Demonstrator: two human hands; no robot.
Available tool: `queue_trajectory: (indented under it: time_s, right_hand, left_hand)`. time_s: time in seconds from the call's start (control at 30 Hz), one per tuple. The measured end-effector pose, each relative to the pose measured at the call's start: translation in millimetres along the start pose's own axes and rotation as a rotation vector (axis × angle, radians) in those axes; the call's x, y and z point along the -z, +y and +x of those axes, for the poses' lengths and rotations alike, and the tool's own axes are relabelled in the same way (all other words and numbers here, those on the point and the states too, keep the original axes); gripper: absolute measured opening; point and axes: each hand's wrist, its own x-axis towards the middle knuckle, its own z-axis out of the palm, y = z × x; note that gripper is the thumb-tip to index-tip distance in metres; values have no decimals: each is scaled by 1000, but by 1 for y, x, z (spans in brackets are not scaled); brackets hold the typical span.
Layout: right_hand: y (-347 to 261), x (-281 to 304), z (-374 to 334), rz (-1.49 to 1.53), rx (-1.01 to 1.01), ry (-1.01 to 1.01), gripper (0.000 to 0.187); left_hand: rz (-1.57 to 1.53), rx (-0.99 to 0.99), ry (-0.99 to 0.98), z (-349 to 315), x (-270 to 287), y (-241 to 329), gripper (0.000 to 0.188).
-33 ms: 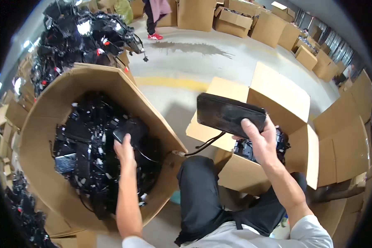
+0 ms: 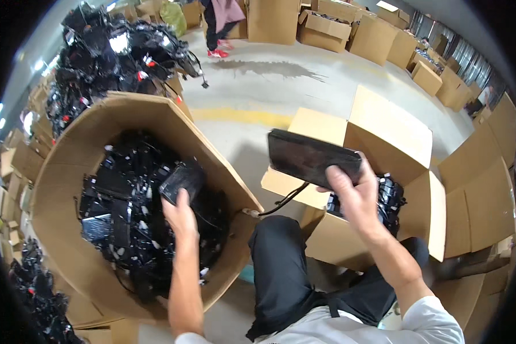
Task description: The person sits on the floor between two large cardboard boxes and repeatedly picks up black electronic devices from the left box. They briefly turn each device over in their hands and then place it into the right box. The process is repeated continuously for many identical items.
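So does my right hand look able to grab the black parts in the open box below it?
Probably not: the right hand grips a flat black unit, though the spread flaps of the open box leave the black parts uncovered.

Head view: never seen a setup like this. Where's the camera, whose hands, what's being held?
No machine here: these are a person's bare hands, seen from the left of two head-worn fisheye cameras looking down, so straight edges bend. The right hand holds up a flat black slab. The left hand grips a dark block inside a large carton, among piled black parts; whether it's lifted clear is unclear. A smaller open carton, at right, also contains dark parts.
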Motion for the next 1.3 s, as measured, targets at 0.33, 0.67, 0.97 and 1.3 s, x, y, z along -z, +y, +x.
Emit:
queue_trajectory:
  time_s: [0.33, 0.67, 0.97, 1.3]
  right_hand:
    - [-62, -60, -83, -460, 745, -341, 68]
    - [-57, 155, -50, -131, -114, -86, 31]
    - [-67, 257, -24, -467, 158, -221, 59]
    - [61, 363, -2, -1437, -110, -628, 61]
  left_hand:
    - [-343, -357, -100, -173, -72, 105, 57]
    - [-414, -187, -836, -251, -159, 156, 62]
    - [-259, -293, -1048, -203, -269, 175, 74]
    - [276, -345, -503, -55, -135, 106, 27]
